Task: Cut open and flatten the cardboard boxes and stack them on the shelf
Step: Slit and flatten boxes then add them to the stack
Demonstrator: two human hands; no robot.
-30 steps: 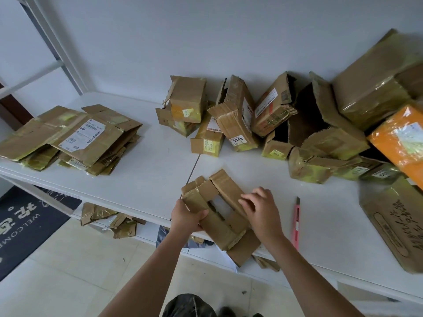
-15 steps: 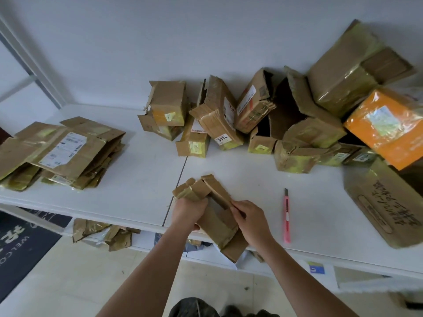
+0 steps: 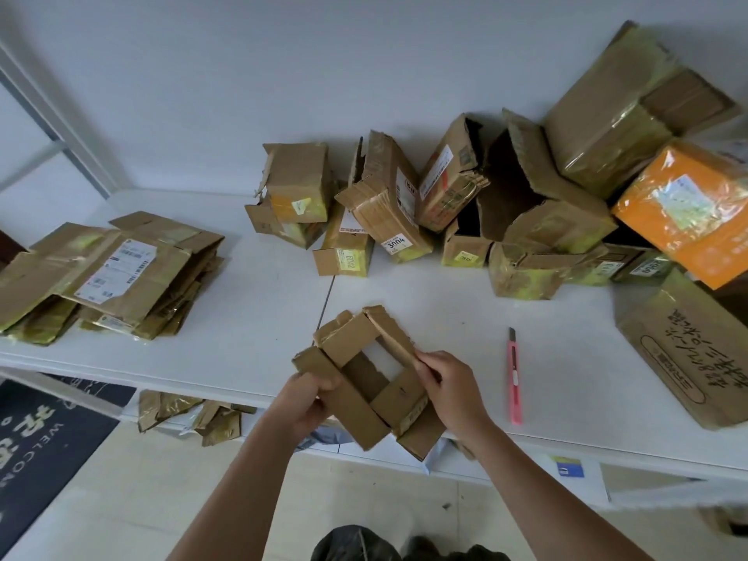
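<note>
From the head view, your left hand (image 3: 309, 402) and right hand (image 3: 449, 388) both gripped the opened, rough-edged brown cardboard box (image 3: 364, 376) over the smooth white tabletop (image 3: 263, 313) front edge, beside a slim pink cutter (image 3: 514, 378).

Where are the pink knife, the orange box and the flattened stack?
pink knife (image 3: 515, 382), head view, middle of its handle
orange box (image 3: 684, 220), head view, its top face
flattened stack (image 3: 121, 273), head view, top sheet near the label
</note>
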